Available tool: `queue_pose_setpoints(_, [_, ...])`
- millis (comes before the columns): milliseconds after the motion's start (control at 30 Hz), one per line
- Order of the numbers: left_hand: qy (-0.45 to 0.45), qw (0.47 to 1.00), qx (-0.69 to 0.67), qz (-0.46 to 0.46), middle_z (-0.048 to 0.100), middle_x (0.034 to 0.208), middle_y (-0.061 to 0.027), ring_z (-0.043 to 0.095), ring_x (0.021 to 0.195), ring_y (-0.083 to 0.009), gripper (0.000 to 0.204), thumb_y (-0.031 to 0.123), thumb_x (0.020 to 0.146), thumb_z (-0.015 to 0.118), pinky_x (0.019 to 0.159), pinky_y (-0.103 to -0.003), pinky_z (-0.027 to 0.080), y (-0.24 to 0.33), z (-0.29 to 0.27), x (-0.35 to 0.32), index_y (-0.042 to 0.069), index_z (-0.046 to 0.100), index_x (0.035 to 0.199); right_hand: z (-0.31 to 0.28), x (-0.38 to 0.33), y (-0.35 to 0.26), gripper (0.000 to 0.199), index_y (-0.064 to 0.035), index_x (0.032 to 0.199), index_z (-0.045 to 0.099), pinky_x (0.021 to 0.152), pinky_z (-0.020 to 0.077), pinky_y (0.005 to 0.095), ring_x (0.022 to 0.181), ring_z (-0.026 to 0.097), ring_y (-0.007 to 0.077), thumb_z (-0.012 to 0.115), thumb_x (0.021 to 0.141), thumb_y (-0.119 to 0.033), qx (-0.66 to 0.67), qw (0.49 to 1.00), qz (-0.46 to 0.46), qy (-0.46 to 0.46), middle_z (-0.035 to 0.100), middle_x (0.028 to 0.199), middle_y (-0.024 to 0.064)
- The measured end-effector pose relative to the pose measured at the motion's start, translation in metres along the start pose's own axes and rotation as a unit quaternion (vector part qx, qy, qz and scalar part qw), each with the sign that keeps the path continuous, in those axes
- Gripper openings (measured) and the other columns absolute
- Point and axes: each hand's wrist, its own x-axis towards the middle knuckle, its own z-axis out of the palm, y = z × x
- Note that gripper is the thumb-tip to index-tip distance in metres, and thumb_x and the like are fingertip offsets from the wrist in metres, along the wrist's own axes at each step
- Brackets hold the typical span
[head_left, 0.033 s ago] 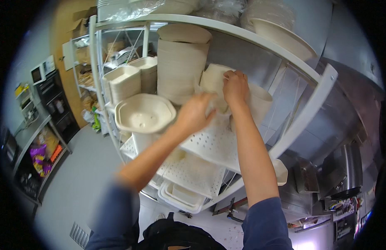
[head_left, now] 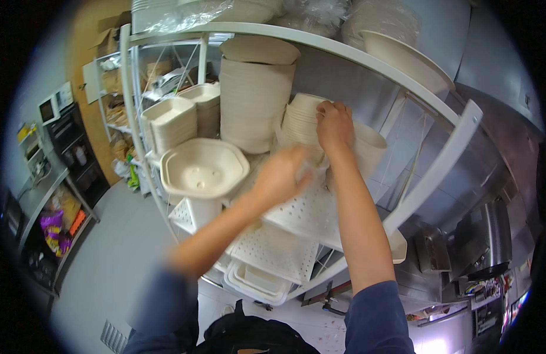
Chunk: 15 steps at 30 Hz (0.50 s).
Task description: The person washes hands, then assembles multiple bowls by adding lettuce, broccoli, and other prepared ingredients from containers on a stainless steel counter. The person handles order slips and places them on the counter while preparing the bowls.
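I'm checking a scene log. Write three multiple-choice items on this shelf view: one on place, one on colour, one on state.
1. Where does the right hand rest?
A. on the stack of small beige bowls
B. on the floor
C. on the black bag

2. What colour is the tall stack of round containers?
A. blue
B. beige
C. red

3. How does the left hand show?
A. sharp, flat on the floor
B. hidden behind the shelf
C. motion-blurred, just below the small bowls

Answers: 1 A, its fingers lie over the top rim of the stack. 2 B, it matches the other pale beige containers on the perforated white shelf. 3 C, its outline is smeared beside the bowl stack, so its grip cannot be told.
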Motion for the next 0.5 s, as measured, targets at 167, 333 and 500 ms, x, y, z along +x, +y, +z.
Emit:
queue_pose_setpoints(167, [-0.05,0.989,-0.12,0.063,0.061,0.11,-0.0151,0.059,0.099,-0.0333,0.036,0.013,0.078,0.07,0.083,-0.04,0.05,0.001,0.005,-0.031,0.004,0.058,0.111,-0.008,0.025,0.01,0.003,-0.0044,0.081,0.065,0.079,0.0471,0.0388,0.089,0.057,0.0298,0.066,0.078,-0.007,-0.04,0.988,-0.089,-0.124,0.063,0.087,0.0103])
queue_pose_setpoints(333, [-0.019,0.982,-0.178,0.061,0.06,0.11,-0.0143,0.059,0.098,-0.0327,0.035,0.011,0.079,0.069,0.083,-0.04,0.05,-0.016,-0.002,-0.011,0.002,0.058,0.111,-0.02,0.043,0.006,0.004,-0.0023,0.079,0.063,0.078,0.0458,0.0391,0.088,0.056,0.0294,0.065,0.077,-0.006,-0.044,0.961,-0.174,-0.212,0.062,0.085,0.0107])
queue_pose_setpoints(500, [0.041,0.979,-0.198,0.039,0.055,0.118,-0.0195,0.055,0.104,-0.0355,0.041,0.009,0.08,0.067,0.088,-0.039,0.047,-0.022,0.007,0.015,-0.002,0.053,0.117,-0.023,0.065,0.006,0.006,-0.0025,0.085,0.063,0.081,0.0455,0.0371,0.089,0.055,0.0297,0.063,0.081,-0.006,-0.065,0.955,-0.205,-0.203,0.061,0.09,0.0117])
